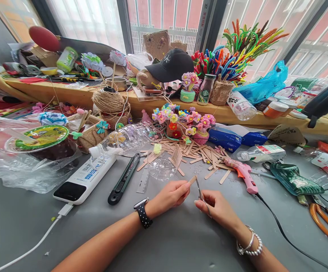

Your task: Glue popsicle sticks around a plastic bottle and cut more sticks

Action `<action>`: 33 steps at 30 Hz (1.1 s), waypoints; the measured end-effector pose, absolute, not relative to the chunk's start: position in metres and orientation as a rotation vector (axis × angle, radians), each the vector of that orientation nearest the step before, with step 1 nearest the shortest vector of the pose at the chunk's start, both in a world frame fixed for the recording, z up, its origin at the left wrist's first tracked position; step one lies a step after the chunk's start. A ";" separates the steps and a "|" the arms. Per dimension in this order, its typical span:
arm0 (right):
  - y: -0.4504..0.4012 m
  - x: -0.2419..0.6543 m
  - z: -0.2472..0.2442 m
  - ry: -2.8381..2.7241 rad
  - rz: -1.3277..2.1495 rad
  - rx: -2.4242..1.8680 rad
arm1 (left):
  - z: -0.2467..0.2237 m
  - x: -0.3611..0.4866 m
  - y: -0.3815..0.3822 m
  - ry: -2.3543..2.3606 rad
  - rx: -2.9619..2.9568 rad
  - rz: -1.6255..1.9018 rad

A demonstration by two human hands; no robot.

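Observation:
Low in the middle of the head view, my left hand pinches a wooden craft stick, whose end sticks out past the fingertips. My right hand holds small metal scissors by their handles, with the blades up against the stick's end. Beyond both hands lies a pile of loose craft sticks. Several sticks joined side by side stand tilted by a clear plastic piece. A clear ruler lies left of that piece.
A green-black utility knife and a white power bank with a cable lie left. On the right are a pink glue gun, its black cord, a plastic bottle and orange-handled scissors. A cluttered wooden shelf runs behind.

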State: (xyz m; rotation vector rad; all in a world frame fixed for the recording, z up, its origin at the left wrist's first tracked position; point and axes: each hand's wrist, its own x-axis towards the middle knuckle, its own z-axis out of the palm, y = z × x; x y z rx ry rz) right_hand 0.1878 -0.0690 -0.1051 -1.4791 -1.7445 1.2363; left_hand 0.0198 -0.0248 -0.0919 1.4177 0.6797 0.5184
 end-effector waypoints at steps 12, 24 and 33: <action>-0.069 0.189 -0.104 -1.747 1.275 -1.471 | -0.097 0.021 -0.024 0.657 1.446 0.505; -0.068 0.188 -0.104 -1.765 1.181 -1.515 | -0.101 0.021 -0.024 0.675 1.461 0.489; -0.068 0.187 -0.102 -1.761 1.241 -1.515 | -0.095 0.020 -0.025 0.684 1.440 0.416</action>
